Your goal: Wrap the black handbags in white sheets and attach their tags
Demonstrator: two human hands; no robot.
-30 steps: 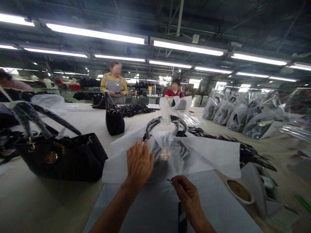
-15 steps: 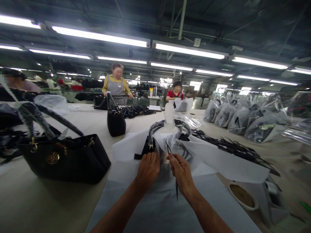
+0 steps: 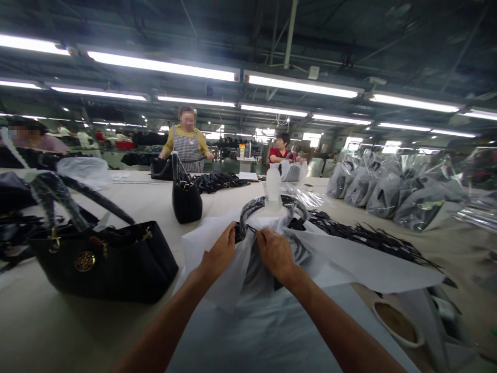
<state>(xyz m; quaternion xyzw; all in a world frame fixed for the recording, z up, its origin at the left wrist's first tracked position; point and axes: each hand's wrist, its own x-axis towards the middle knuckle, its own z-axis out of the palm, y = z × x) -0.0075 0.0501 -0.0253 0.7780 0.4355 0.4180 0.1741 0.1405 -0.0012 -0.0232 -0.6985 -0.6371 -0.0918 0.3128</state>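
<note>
Bag (image 3: 254, 263), one: on the desk (image 3: 73, 331), between the two hands, body showing grey through thin white paper (image 3: 380, 261). Handles (image 3: 253, 206), dark, arched, sleeved in clear film, rising just beyond the fingertips.

Left hand (image 3: 219, 253): fingers bent, at the foot of the handle on its own side, touching a dark part there; whether they close on it cannot be told. Right hand (image 3: 276, 253): thumb and fingertips pinching a strip (image 3: 251, 228), thin, dark, its end towards the left hand.

Handling, as judged: bag light to moderate in weight, sides soft and apt to dent under a hard press; handles stiffer, film slippery. Paper very light, easily creased or torn. Strip limp, narrow, quick to slide; best pinched close to its end. Best hold on bag: foot of a handle, where the left hand rests, or both handles together for lifting; paper alone a poor grip.

Adjacent stock: other bag (image 3: 111, 264), black, unpapered, left of the left hand, apart from it. Strip pile (image 3: 361, 238), beyond and right of the right hand. Roll (image 3: 399, 322), brown core, right of the right forearm.
</note>
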